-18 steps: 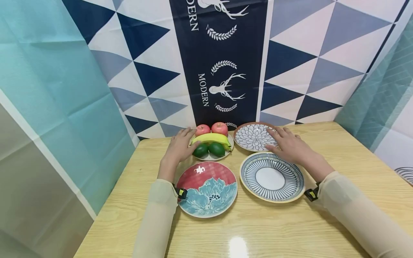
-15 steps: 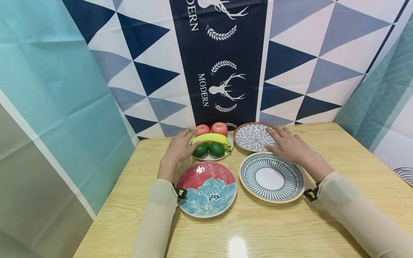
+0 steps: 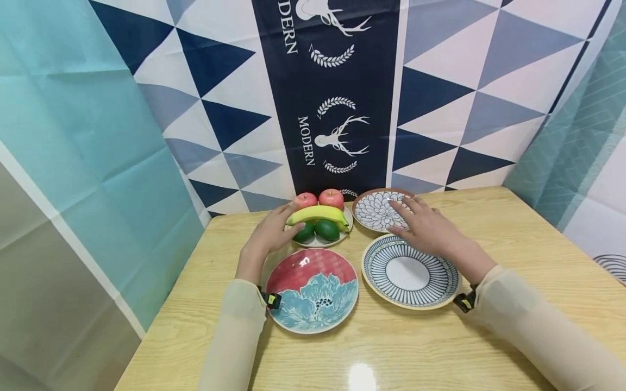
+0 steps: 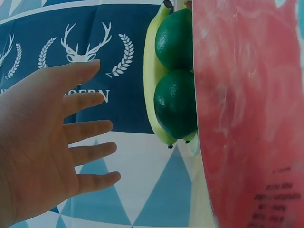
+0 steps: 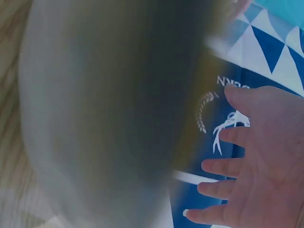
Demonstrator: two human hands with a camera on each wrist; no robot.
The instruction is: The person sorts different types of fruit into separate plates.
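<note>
My left hand (image 3: pixel 268 232) hovers with spread fingers at the left of a small white plate (image 3: pixel 348 216). On that plate lie two red apples (image 3: pixel 331 199), a yellow banana (image 3: pixel 318 214) and two dark green fruits (image 3: pixel 326 230); the left wrist view shows the green fruits (image 4: pixel 175 103) beyond the hand. Over the far right edge of a blue-striped plate (image 3: pixel 408 273) is my right hand (image 3: pixel 429 227), fingers apart and holding nothing. Its fingertips overlap a brown-rimmed plate with a flower pattern (image 3: pixel 379 210) behind.
A red plate with a blue flower (image 3: pixel 313 290) lies in front of the fruit, beside my left wrist. Part of a line-patterned thing (image 3: pixel 613 266) shows at the right edge. A patterned cloth (image 3: pixel 337 108) hangs behind the wooden table (image 3: pixel 313 361).
My right hand has shifted slightly left and downward over the striped plate. The whole head view has tipped a little; the plates and fruit stay in place.
</note>
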